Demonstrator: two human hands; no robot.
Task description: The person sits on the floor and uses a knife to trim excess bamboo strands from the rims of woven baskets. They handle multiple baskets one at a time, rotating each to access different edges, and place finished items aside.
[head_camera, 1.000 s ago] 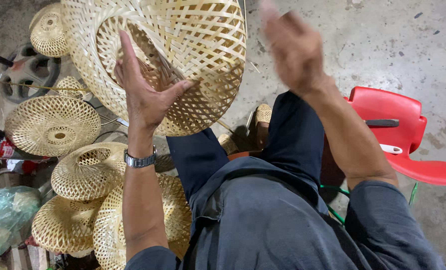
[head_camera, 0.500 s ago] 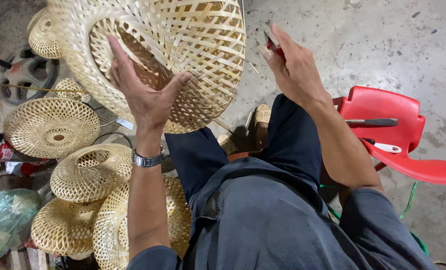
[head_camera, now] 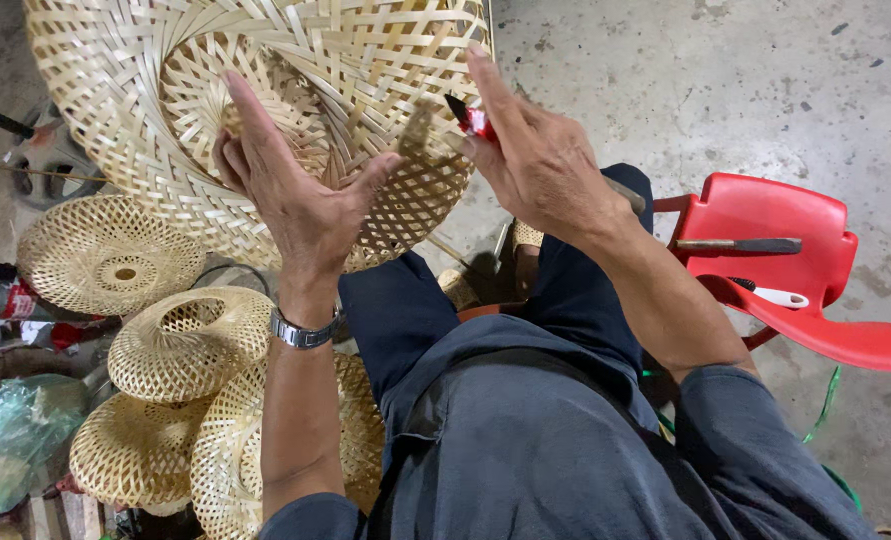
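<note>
Head view: my left hand (head_camera: 300, 195) is spread wide, fingers splayed, palm pressed against the inner weave of the woven bamboo hat (head_camera: 265, 110), thumb hooked toward its rim. My right hand (head_camera: 540, 165) is closed narrow around a small red-handled cutter (head_camera: 473, 120), its dark tip at the hat's rim just beside a loose bamboo strip end (head_camera: 417, 128). Wristwatch (head_camera: 303, 332) on left wrist.

Hat is held up in front of me above my knees, opening tilted toward me. Pale straw colour, open lattice on the brim, tighter weave at the crown, edge strips uneven.

Further out: finished hats (head_camera: 180, 345) stacked on the floor at my left, one flat disc-shaped piece (head_camera: 110, 255) near them. Red plastic chair (head_camera: 795, 275) at my right carries a dark-handled knife (head_camera: 737, 245) and a white-handled tool (head_camera: 773, 295).
</note>
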